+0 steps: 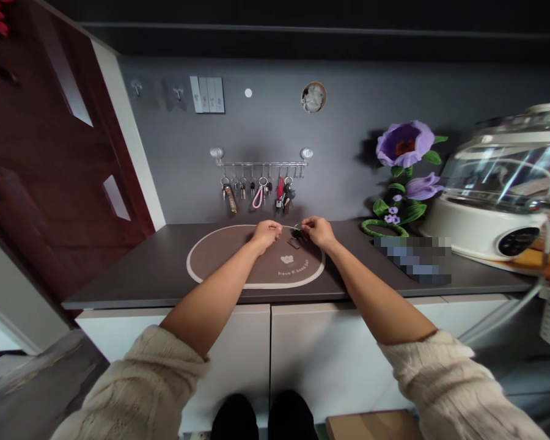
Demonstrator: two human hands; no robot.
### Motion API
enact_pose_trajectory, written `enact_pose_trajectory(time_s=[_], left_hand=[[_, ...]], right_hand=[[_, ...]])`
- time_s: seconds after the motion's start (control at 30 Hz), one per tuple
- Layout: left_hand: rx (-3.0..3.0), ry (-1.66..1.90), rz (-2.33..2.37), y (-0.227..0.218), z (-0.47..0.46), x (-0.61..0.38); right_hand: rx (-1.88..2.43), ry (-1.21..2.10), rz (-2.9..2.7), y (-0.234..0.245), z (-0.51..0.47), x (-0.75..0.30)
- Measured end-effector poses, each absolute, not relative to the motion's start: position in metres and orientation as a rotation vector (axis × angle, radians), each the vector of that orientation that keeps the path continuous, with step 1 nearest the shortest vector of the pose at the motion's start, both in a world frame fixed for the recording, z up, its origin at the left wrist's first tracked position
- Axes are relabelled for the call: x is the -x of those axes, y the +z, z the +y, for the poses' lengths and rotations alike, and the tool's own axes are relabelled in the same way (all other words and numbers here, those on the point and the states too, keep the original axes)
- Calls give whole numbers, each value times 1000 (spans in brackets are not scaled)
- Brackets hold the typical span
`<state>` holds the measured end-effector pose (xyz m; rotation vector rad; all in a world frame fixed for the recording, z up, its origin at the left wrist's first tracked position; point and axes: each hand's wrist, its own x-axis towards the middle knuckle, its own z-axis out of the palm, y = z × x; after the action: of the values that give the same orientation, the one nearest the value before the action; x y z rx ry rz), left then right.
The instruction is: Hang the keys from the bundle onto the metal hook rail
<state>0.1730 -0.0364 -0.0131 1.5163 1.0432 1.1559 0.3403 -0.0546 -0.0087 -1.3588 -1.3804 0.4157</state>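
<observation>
Gripping a small key bunch between thumb and fingertips of the right hand, at the far right part of the brown oval mat. Curling the left hand closed over the mat's far edge, just beside that bunch; too small and blurred there to tell whether or not holding anything. On the near side of the bunch, still within the mat's outline, a brownish tag. Nearer again on the mat, a pale flower print above curved lettering. Reaching across the mat's near side with bare forearms, below rolled cream knit sleeves. Under the mat, a dark countertop; below that, white cabinet doors. Behind the mat, on the gray wall, a clear hook rail hung with several key sets, a pink loop among them. High above the mat, a panel of pale strips, a white disc and a round opening filled with something whitish. Right of the mat, purple flowers and a pixelated dark object; farther right of it, a white appliance with a clear cover. Well left of the mat, a dark red door.
</observation>
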Motion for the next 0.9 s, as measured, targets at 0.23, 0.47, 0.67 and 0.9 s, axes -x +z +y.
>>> enact_pose_trajectory(time_s=[0.23,0.47,0.67,0.9], left_hand=[[-1523,1154,1034,-16,-30,-169],[-1558,1117,1051,-14,-34,-169],[-1568,1093,1046,-14,-33,-169],[-1561,1102,1029,-16,-30,-169]], right_hand=[[1418,134,-1534,-9,-46,-339],[1562,-91,-1759,-13,-42,-338],[1650,-198,-1848,-8,-48,-334],[1570,-142,-1915,-5,-50,-335]])
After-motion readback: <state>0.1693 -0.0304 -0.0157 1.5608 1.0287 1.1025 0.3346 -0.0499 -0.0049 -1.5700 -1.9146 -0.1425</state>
